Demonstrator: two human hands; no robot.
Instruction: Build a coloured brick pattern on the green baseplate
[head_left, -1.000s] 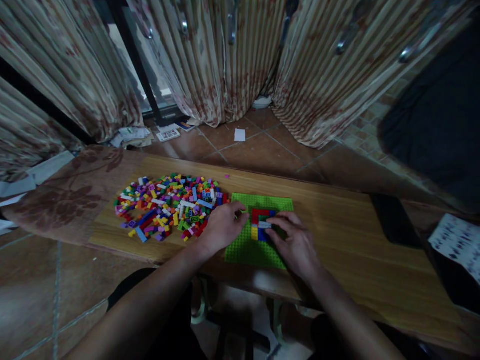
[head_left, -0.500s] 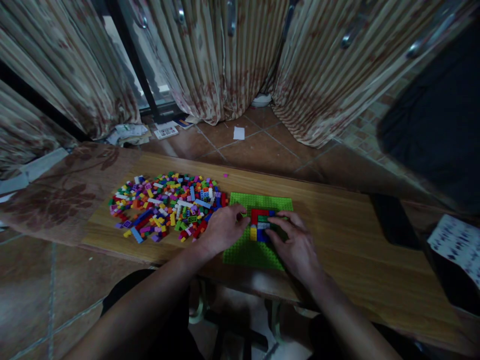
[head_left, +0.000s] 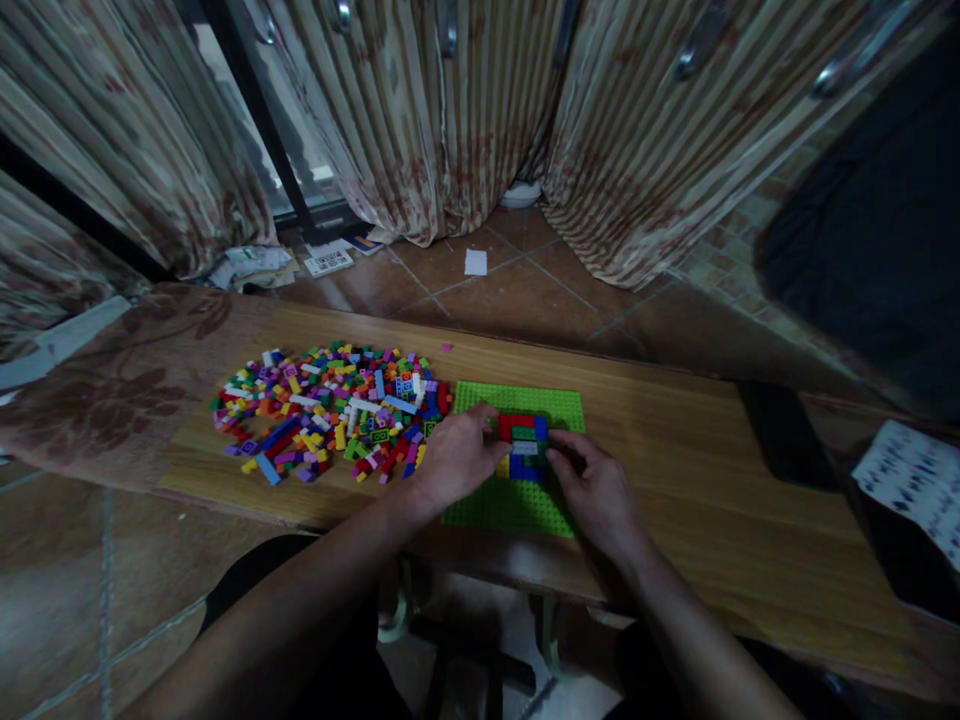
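A green studded baseplate (head_left: 480,510) lies on the wooden table. On it stands a small block of red (head_left: 517,422), blue (head_left: 529,470), green, grey and yellow bricks. My left hand (head_left: 465,450) is at the left side of this block, its thumb and fingertips curled close together against the bricks. My right hand (head_left: 596,485) is at the block's right side, thumb and forefinger bent near its edge. Whether either hand pinches a brick is too small to tell.
A large pile of loose coloured bricks (head_left: 307,430) spreads over the table's left part. One pink brick (head_left: 447,347) lies near the far edge. A black flat object (head_left: 784,435) and a printed sheet (head_left: 911,480) are at the right.
My left hand has moved slightly right, against the block's left side, covering part of it. My right hand has drawn back a little to the right, uncovering more of the bricks.
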